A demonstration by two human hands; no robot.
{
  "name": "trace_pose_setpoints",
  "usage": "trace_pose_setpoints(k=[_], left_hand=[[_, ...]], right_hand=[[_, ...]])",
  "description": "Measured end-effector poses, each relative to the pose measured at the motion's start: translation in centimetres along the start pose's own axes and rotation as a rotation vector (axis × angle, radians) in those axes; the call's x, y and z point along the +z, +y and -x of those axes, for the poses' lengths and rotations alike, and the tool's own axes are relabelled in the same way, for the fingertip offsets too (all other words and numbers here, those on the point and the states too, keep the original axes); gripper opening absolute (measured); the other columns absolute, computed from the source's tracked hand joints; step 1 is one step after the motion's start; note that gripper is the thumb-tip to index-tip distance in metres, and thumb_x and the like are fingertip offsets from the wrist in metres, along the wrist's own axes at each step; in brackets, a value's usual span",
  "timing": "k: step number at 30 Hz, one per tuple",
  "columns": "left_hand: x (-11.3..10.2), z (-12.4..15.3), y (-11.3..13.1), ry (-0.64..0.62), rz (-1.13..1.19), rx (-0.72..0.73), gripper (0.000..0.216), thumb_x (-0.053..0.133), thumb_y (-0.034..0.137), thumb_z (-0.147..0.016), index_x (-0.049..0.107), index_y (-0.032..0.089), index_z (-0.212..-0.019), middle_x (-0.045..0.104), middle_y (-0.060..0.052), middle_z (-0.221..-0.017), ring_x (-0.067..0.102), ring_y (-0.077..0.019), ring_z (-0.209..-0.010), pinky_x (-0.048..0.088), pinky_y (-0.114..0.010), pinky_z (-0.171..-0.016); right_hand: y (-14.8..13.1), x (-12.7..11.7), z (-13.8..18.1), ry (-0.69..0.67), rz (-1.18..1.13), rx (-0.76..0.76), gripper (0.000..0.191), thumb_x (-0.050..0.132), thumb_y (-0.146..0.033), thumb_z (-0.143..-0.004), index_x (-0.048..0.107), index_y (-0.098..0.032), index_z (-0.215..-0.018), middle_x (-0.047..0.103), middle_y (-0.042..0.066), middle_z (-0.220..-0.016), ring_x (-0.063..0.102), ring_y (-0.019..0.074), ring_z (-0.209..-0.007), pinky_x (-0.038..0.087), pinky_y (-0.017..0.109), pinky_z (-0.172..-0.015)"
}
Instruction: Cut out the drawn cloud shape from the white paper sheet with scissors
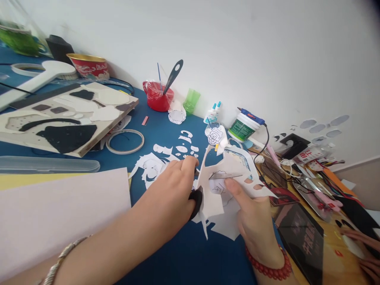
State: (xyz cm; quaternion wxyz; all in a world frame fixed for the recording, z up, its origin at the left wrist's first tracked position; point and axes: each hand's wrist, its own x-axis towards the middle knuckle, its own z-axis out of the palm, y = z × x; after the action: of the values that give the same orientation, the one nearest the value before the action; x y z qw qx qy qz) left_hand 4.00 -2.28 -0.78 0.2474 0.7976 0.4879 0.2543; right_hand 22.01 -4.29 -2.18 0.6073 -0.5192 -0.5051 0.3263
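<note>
My left hand (175, 186) is closed round the black handles of a pair of scissors (197, 200), whose blade (225, 176) lies across a white printed paper sheet (234, 170). My right hand (252, 213) pinches that sheet from below, thumb on top beside the blade. The sheet has holes cut out of it and a small cartoon figure (215, 136) printed near its top. White paper cut-outs (169, 152) lie on the blue tabletop (190, 253) just beyond my left hand.
A wooden board (89, 138) with black and white shapes lies at left, a tape ring (124, 141) beside it. A large white sheet (59, 213) covers the near left. A red cup (157, 97), green cup (191, 101), glue bottles (213, 113) and tub (245, 126) line the wall. A tablet (303, 233) lies at right.
</note>
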Motion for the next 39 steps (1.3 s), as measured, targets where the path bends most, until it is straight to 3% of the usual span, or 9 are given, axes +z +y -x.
trace_pose_setpoints(k=[11,19,32,39], left_hand=[[-0.2,-0.1,0.2,-0.018,-0.036,-0.008,0.041,0.046,0.002,-0.065,0.044,0.021,-0.101,0.059,-0.006,-0.098,0.057,-0.0263,-0.093,0.052,-0.040,-0.073],[-0.6,-0.2,0.6,-0.078,0.028,-0.062,0.042,0.045,0.001,-0.067,0.042,0.023,-0.102,0.057,-0.006,-0.097,0.056,-0.0260,-0.095,0.051,-0.039,-0.073],[-0.4,-0.2,1.1,-0.121,0.188,-0.174,0.036,0.050,0.008,-0.071,0.045,0.025,-0.102,0.059,-0.004,-0.096,0.059,-0.0244,-0.087,0.051,-0.037,-0.067],[-0.1,-0.3,1.1,-0.171,0.264,-0.199,0.031,0.053,0.010,-0.073,0.045,0.026,-0.097,0.058,-0.002,-0.095,0.056,-0.0228,-0.083,0.047,-0.035,-0.065]], right_hand=[[0.3,-0.3,0.2,0.003,-0.001,0.040,0.028,0.079,-0.038,-0.077,0.075,-0.020,-0.098,0.070,0.008,-0.108,0.066,0.0277,-0.098,0.060,0.037,-0.078],[-0.1,-0.4,0.4,-0.002,-0.026,0.055,0.031,0.078,-0.034,-0.081,0.072,-0.025,-0.110,0.065,0.005,-0.122,0.057,0.0264,-0.119,0.055,0.035,-0.092],[0.0,0.1,0.5,0.060,-0.056,-0.006,0.023,0.079,-0.029,-0.081,0.075,-0.026,-0.103,0.070,0.003,-0.110,0.064,0.0206,-0.107,0.057,0.026,-0.086],[0.2,0.1,0.6,0.050,-0.031,-0.014,0.017,0.077,-0.032,-0.082,0.077,-0.021,-0.095,0.072,0.005,-0.104,0.067,0.0228,-0.098,0.057,0.030,-0.083]])
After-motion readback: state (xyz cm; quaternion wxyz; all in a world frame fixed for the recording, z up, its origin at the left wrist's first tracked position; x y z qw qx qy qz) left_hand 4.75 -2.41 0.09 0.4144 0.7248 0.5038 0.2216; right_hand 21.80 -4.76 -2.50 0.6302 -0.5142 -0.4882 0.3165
